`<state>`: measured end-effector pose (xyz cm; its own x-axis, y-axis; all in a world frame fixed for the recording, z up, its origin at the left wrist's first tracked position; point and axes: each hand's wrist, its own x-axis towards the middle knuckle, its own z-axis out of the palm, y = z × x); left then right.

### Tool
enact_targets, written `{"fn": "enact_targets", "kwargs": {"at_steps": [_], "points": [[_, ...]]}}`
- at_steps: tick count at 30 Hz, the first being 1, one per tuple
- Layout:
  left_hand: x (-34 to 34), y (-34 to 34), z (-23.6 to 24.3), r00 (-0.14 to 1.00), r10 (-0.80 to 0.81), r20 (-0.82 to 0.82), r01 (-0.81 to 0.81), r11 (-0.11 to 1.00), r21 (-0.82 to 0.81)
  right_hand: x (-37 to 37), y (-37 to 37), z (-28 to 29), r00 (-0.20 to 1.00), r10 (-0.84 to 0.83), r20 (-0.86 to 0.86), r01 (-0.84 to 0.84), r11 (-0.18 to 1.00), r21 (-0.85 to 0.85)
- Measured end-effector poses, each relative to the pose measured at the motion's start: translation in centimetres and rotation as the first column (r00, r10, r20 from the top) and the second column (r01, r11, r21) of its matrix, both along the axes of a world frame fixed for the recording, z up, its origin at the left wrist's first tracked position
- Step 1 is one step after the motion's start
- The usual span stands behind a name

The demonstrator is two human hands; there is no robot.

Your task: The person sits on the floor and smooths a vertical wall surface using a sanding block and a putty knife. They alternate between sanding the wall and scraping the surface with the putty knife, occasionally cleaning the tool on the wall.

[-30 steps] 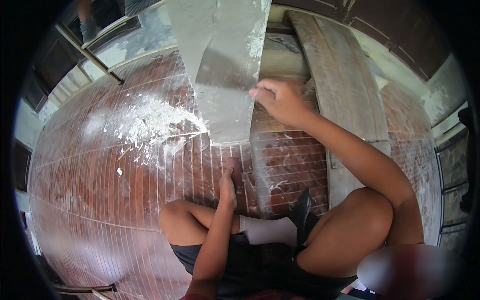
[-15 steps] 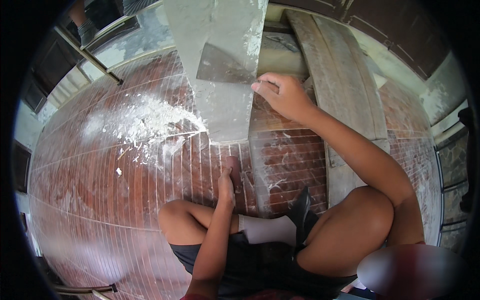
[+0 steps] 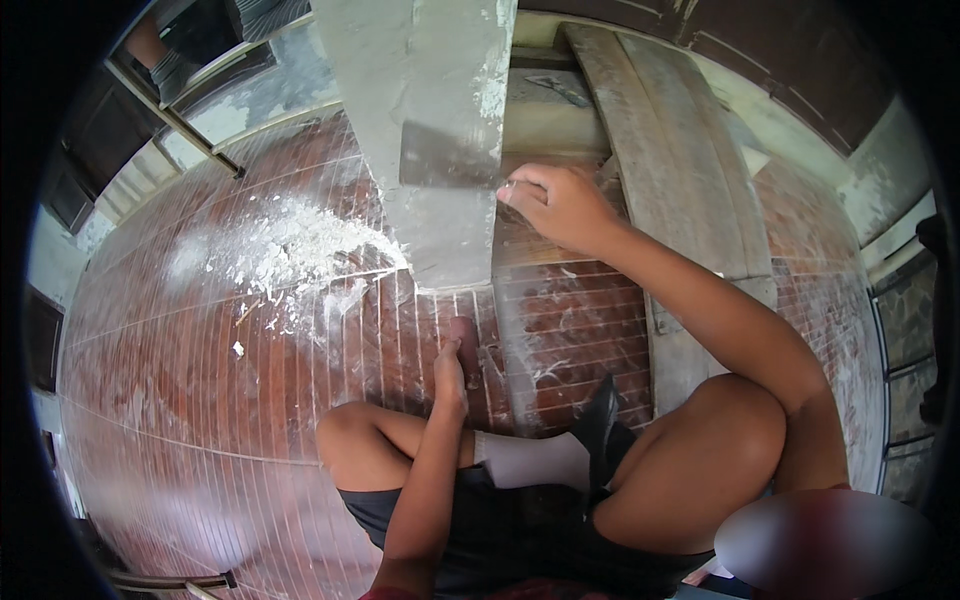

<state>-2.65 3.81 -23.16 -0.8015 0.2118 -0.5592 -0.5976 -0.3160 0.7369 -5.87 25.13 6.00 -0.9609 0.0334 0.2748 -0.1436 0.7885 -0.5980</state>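
Note:
A grey plastered pillar [image 3: 440, 235] with chipped white edges stands in front of me. Against its face lies a thin, dark grey flat sheet [image 3: 440, 155], its kind unclear. My right hand [image 3: 565, 205] is at the pillar's right edge, fingers pinched at the sheet's right end. Lower down, my left hand [image 3: 450, 370] is wrapped round a reddish-brown, roll-shaped piece [image 3: 464, 340] just above the tiled floor, near the pillar's foot. What it is made of cannot be made out.
White powder and flakes [image 3: 300, 245] are spread over the red tiles left of the pillar. Long wooden planks [image 3: 680, 160] lean at the right. My crossed legs [image 3: 690, 460] are close below. A person's foot [image 3: 172, 75] shows at the upper left, beside a metal rail [image 3: 190, 130].
My right hand has shifted slightly downward, and the grey sheet has moved lower on the pillar with its outline levelled. My left hand stays nearly in place with the reddish-brown piece.

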Motion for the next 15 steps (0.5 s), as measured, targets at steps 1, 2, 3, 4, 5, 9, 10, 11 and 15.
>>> {"fn": "enact_targets", "kwargs": {"at_steps": [1, 2, 3, 4, 5, 9, 10, 11, 15], "points": [[0.0, -0.1, 0.2, 1.0, -0.006, 0.016, 0.006, 1.0, -0.004, 0.0, 0.2, 0.0, 1.0, 0.008, -0.007, -0.008, 0.998, 0.056], [0.1, -0.1, 0.4, 0.999, -0.01, 0.032, 0.01, 1.0, -0.009, 0.0, 0.3, -0.1, 0.998, -0.004, -0.064, 0.005, 1.0, 0.008], [0.1, -0.2, 0.6, 1.0, -0.025, 0.018, 0.025, 1.0, -0.006, 0.0, 0.5, -0.1, 0.998, -0.028, -0.05, 0.027, 0.999, -0.03], [0.1, -0.3, 0.8, 0.999, -0.036, 0.004, 0.036, 0.999, -0.004, 0.0, 0.7, 0.1, 0.997, -0.064, -0.041, 0.061, 0.996, -0.066], [0.1, -0.3, 1.0, 0.999, -0.046, -0.012, 0.046, 0.999, -0.003, 0.0, 0.6, 0.1, 0.998, -0.051, -0.035, 0.048, 0.996, -0.071], [0.3, -0.1, 1.5, 0.999, -0.042, -0.021, 0.042, 0.998, -0.04, 0.2, 0.6, 0.4, 0.996, -0.011, -0.091, 0.005, 0.998, -0.067], [0.3, 0.0, 1.6, 1.0, -0.026, -0.011, 0.026, 0.999, -0.041, 0.3, 0.4, 0.4, 1.0, -0.001, -0.015, 0.0, 0.999, -0.05], [0.3, 0.0, 1.6, 1.0, -0.01, -0.001, 0.01, 0.999, -0.042, 0.4, 0.5, 0.5, 0.997, -0.005, -0.082, -0.001, 0.997, -0.074], [0.5, 0.1, 1.7, 0.999, -0.032, -0.007, 0.031, 0.998, -0.061, 0.7, 0.4, 0.7, 0.996, -0.069, -0.057, 0.061, 0.988, -0.139]]}}
